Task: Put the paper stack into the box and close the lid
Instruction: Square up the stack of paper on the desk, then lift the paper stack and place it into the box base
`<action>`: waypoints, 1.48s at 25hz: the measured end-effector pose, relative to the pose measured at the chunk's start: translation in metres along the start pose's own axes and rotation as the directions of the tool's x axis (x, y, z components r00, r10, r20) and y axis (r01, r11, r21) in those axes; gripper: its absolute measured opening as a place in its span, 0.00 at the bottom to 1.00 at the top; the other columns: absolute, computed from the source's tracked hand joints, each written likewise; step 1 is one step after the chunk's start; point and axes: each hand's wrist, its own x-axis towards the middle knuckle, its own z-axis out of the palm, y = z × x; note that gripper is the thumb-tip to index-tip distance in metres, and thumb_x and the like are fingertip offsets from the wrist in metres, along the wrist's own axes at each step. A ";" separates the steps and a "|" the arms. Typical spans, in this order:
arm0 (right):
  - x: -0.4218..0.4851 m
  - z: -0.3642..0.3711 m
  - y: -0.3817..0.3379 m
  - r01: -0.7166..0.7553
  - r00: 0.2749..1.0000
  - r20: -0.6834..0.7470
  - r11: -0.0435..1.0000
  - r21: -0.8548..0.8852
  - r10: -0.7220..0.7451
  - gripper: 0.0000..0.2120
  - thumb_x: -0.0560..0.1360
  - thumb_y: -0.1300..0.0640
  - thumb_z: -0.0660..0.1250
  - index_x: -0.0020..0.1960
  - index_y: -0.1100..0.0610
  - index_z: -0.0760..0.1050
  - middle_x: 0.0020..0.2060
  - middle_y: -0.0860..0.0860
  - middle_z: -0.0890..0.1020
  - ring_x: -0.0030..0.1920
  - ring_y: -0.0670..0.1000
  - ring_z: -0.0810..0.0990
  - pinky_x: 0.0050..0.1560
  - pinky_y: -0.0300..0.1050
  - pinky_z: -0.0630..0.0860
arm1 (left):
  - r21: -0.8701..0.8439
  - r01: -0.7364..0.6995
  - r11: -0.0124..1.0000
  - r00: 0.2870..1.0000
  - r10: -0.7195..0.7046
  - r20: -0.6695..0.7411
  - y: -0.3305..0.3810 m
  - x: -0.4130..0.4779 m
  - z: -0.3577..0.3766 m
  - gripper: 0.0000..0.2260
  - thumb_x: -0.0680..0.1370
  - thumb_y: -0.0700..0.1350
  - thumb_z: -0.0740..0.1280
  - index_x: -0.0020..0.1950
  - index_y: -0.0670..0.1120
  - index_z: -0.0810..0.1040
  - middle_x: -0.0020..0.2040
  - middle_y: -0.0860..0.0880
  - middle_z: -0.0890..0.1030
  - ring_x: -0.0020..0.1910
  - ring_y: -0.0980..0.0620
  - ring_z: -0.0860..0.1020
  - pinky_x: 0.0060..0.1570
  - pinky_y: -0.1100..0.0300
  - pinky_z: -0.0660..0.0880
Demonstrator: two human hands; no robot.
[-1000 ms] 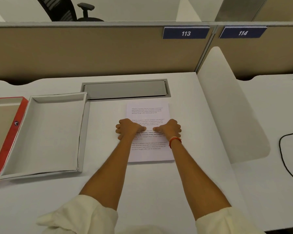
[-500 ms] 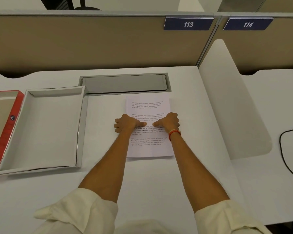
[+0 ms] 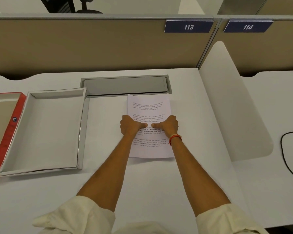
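A paper stack (image 3: 149, 105) with printed text lies flat on the white desk, right of centre. My left hand (image 3: 130, 126) holds its left edge and my right hand (image 3: 167, 125) holds its right edge. Both thumbs lie on top, pointing at each other, and the fingers curl at the sides. The white box (image 3: 82, 132) stands open and empty to the left of the paper. Its red lid (image 3: 8, 132) lies inside-up at the far left, touching the box and partly out of frame.
A grey recessed cable hatch (image 3: 125, 85) sits just behind the paper. A white divider panel (image 3: 227, 107) rises on the right, with a black cable (image 3: 287, 157) on the desk beyond it. A beige partition wall (image 3: 91, 48) closes the back.
Only the view has shifted slightly. Both hands stay in the same place on the paper stack, which has not left the desk.
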 end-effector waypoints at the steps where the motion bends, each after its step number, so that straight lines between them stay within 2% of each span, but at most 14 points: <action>1: -0.002 0.000 0.000 0.011 1.000 -0.002 1.000 -0.005 -0.011 0.36 0.62 0.50 0.82 0.62 0.64 0.71 0.59 0.60 0.79 0.58 0.60 0.80 0.57 0.55 0.81 | -0.019 -0.002 1.000 1.000 0.002 0.005 -0.001 0.001 -0.001 0.31 0.63 0.53 0.81 0.60 0.42 0.75 0.58 0.42 0.82 0.52 0.43 0.83 0.47 0.54 0.81; 5: -0.012 -0.006 -0.007 -0.003 0.997 -0.080 0.999 0.044 0.007 0.36 0.62 0.50 0.82 0.61 0.64 0.69 0.60 0.60 0.79 0.59 0.60 0.80 0.55 0.55 0.81 | -0.116 -0.052 0.992 0.999 0.051 -0.011 0.003 -0.002 -0.009 0.27 0.61 0.53 0.82 0.55 0.44 0.79 0.55 0.43 0.84 0.48 0.44 0.84 0.34 0.61 0.76; 7: -0.019 -0.014 -0.018 0.034 0.985 -0.169 0.996 0.087 -0.019 0.37 0.61 0.50 0.82 0.60 0.63 0.67 0.59 0.59 0.79 0.58 0.60 0.80 0.54 0.55 0.81 | -0.169 -0.090 0.982 0.995 0.080 -0.066 0.011 -0.007 -0.016 0.26 0.60 0.54 0.82 0.51 0.45 0.79 0.54 0.45 0.85 0.46 0.46 0.84 0.33 0.63 0.74; 10: -0.032 -0.027 -0.037 0.188 0.926 -0.351 0.975 0.114 -0.138 0.38 0.60 0.50 0.82 0.60 0.61 0.66 0.58 0.58 0.78 0.58 0.59 0.78 0.56 0.57 0.80 | -0.306 -0.176 0.936 0.977 0.128 -0.173 0.027 -0.021 -0.028 0.29 0.58 0.55 0.82 0.52 0.48 0.75 0.52 0.48 0.83 0.42 0.50 0.81 0.31 0.67 0.72; 14: -0.051 -0.033 -0.045 0.447 0.816 -0.505 0.861 0.242 -0.282 0.34 0.61 0.49 0.81 0.58 0.55 0.65 0.56 0.54 0.76 0.55 0.56 0.77 0.54 0.55 0.81 | -0.503 -0.394 0.769 0.913 0.263 -0.313 0.035 -0.048 -0.036 0.31 0.59 0.54 0.82 0.55 0.55 0.70 0.47 0.60 0.78 0.41 0.58 0.80 0.28 0.75 0.73; 16: -0.061 -0.029 -0.040 0.517 0.799 -0.523 0.781 0.350 -0.295 0.33 0.62 0.49 0.81 0.58 0.50 0.64 0.56 0.52 0.75 0.55 0.55 0.78 0.50 0.51 0.84 | -0.557 -0.456 0.694 0.886 0.296 -0.356 0.031 -0.059 -0.036 0.30 0.61 0.52 0.81 0.56 0.60 0.69 0.47 0.65 0.76 0.43 0.59 0.80 0.31 0.77 0.74; 19: -0.073 -0.018 -0.026 0.555 0.795 -0.539 0.692 0.462 -0.278 0.33 0.63 0.49 0.81 0.59 0.46 0.63 0.56 0.50 0.75 0.56 0.53 0.78 0.47 0.41 0.84 | -0.571 -0.524 0.632 0.851 0.358 -0.384 0.022 -0.067 -0.035 0.28 0.64 0.50 0.80 0.53 0.67 0.68 0.48 0.66 0.76 0.45 0.59 0.80 0.35 0.77 0.75; 23: -0.077 -0.003 -0.010 0.566 0.784 -0.567 0.664 0.489 -0.251 0.33 0.64 0.50 0.81 0.60 0.47 0.64 0.56 0.48 0.75 0.56 0.52 0.78 0.49 0.40 0.83 | -0.542 -0.550 0.636 0.834 0.387 -0.392 0.010 -0.069 -0.033 0.27 0.64 0.50 0.81 0.49 0.70 0.68 0.47 0.65 0.77 0.45 0.61 0.81 0.35 0.75 0.76; 26: -0.079 0.004 -0.004 0.582 0.774 -0.579 0.651 0.488 -0.257 0.33 0.64 0.50 0.81 0.59 0.40 0.63 0.55 0.47 0.75 0.55 0.50 0.78 0.47 0.28 0.80 | -0.541 -0.548 0.638 0.835 0.381 -0.396 0.000 -0.068 -0.029 0.27 0.66 0.49 0.80 0.50 0.72 0.69 0.47 0.64 0.78 0.48 0.69 0.79 0.36 0.75 0.77; 27: -0.080 0.005 -0.002 0.585 0.774 -0.576 0.644 0.494 -0.262 0.33 0.64 0.50 0.81 0.58 0.38 0.63 0.55 0.47 0.75 0.55 0.48 0.78 0.46 0.26 0.79 | -0.540 -0.547 0.639 0.836 0.378 -0.399 -0.003 -0.068 -0.028 0.27 0.66 0.49 0.80 0.50 0.72 0.69 0.47 0.64 0.78 0.49 0.69 0.79 0.37 0.76 0.77; 30: -0.081 0.008 0.002 0.598 0.771 -0.573 0.625 0.502 -0.277 0.35 0.64 0.50 0.80 0.58 0.31 0.61 0.55 0.46 0.75 0.55 0.44 0.77 0.47 0.28 0.79 | -0.539 -0.554 0.635 0.831 0.379 -0.408 -0.008 -0.069 -0.027 0.28 0.66 0.49 0.79 0.52 0.74 0.68 0.48 0.63 0.78 0.50 0.70 0.79 0.38 0.77 0.75; 34: -0.078 0.011 0.008 0.589 0.780 -0.555 0.639 0.494 -0.290 0.37 0.64 0.50 0.81 0.63 0.39 0.61 0.59 0.52 0.75 0.58 0.50 0.77 0.50 0.33 0.81 | -0.508 -0.575 0.641 0.816 0.407 -0.411 -0.014 -0.070 -0.025 0.30 0.65 0.53 0.79 0.56 0.76 0.65 0.50 0.66 0.75 0.49 0.68 0.79 0.42 0.79 0.74; 37: -0.078 0.015 0.011 0.579 0.789 -0.551 0.630 0.517 -0.273 0.38 0.64 0.51 0.81 0.65 0.43 0.62 0.60 0.52 0.76 0.58 0.52 0.77 0.50 0.34 0.81 | -0.509 -0.587 0.630 0.808 0.416 -0.418 -0.017 -0.072 -0.022 0.32 0.66 0.51 0.79 0.57 0.75 0.65 0.51 0.66 0.75 0.50 0.65 0.79 0.42 0.80 0.74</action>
